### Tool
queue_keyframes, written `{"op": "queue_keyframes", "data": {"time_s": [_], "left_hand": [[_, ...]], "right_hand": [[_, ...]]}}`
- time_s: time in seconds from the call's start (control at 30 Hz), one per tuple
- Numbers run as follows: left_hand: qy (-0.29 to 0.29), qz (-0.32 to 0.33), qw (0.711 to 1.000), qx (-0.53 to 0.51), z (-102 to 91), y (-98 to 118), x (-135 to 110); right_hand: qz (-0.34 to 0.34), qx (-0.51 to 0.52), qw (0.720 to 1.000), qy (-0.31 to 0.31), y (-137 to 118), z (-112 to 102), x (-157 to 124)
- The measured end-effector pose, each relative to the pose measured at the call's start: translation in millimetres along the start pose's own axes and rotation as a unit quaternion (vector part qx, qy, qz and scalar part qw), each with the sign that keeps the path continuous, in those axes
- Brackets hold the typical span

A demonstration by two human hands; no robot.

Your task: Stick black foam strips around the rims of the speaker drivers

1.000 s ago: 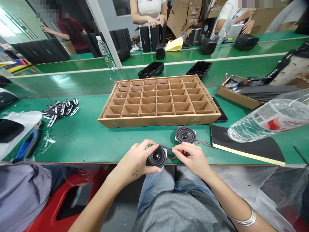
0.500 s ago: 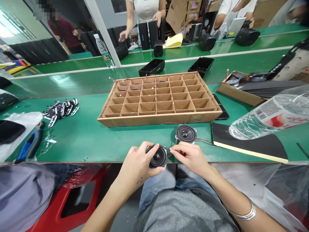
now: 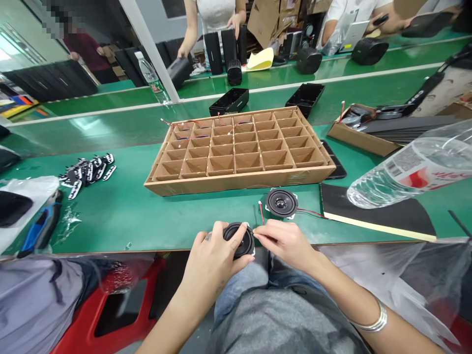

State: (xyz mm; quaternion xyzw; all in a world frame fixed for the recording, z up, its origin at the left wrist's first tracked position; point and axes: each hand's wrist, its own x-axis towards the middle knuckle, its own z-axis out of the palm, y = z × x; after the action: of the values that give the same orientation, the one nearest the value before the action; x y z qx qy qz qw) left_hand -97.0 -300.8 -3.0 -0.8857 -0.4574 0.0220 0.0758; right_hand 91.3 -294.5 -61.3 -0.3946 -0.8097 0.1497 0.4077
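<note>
While the left hand (image 3: 212, 255) grasps a speaker (image 3: 246, 245) at the bench's (image 3: 125, 211) near edge, the right hand (image 3: 285, 242) pinches at its rim | pinched item: cannot tell | second speaker (image 3: 281, 203): on bench, near box (image 3: 239, 186)

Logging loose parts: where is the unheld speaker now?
In the head view, the unheld speaker lies right of centre on the bench, between the divided box and the right hand.

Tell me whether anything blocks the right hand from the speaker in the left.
Nothing visible does: the right hand is at the rim of the held speaker; the other speaker lies farther back.
</note>
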Motion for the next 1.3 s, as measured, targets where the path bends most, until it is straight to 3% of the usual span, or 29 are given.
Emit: {"op": "queue_keyframes", "data": {"time_s": [0.27, 0.47, 0.53, 0.63, 0.7, 0.8, 0.9, 1.0, 1.2, 1.3], "left_hand": [[0.006, -0.015, 0.999, 0.03, 1.1, 9, -6], [0.006, -0.02, 1.0, 0.022, 5.1, 11, -8], [0.005, -0.021, 1.0, 0.019, 4.7, 11, -8], [-0.005, -0.027, 0.999, 0.02, 0.9, 11, -6], [-0.013, -0.037, 0.999, 0.019, -2.4, 11, -4], [-0.017, -0.044, 0.999, 0.015, -3.7, 7, -2], [0.009, -0.023, 1.0, 0.01, 0.5, 0, -3], [0.027, 0.005, 1.0, -0.006, 3.1, -2, -3], [-0.051, -0.025, 0.994, -0.098, -13.6, 5, 2], [-0.056, -0.033, 0.99, -0.122, -21.6, 7, 1]], "right_hand": [[-0.043, -0.096, 0.993, -0.054, -4, -8, 7], [-0.098, -0.283, 0.934, -0.194, -30, -15, 14], [-0.1, -0.302, 0.918, -0.238, -37, -16, 16], [-0.073, -0.255, 0.922, -0.281, -34, -25, 22], [-0.047, -0.2, 0.94, -0.27, -23, -37, 25], [0.021, -0.189, 0.968, -0.162, -2, -54, 25], [0.119, -0.25, 0.959, -0.065, 13, -61, 19], [0.158, -0.262, 0.949, -0.075, 18, -61, 16], [0.176, -0.269, 0.939, -0.12, 11, -62, 25], [0.171, -0.285, 0.932, -0.145, 5, -64, 33]]}}
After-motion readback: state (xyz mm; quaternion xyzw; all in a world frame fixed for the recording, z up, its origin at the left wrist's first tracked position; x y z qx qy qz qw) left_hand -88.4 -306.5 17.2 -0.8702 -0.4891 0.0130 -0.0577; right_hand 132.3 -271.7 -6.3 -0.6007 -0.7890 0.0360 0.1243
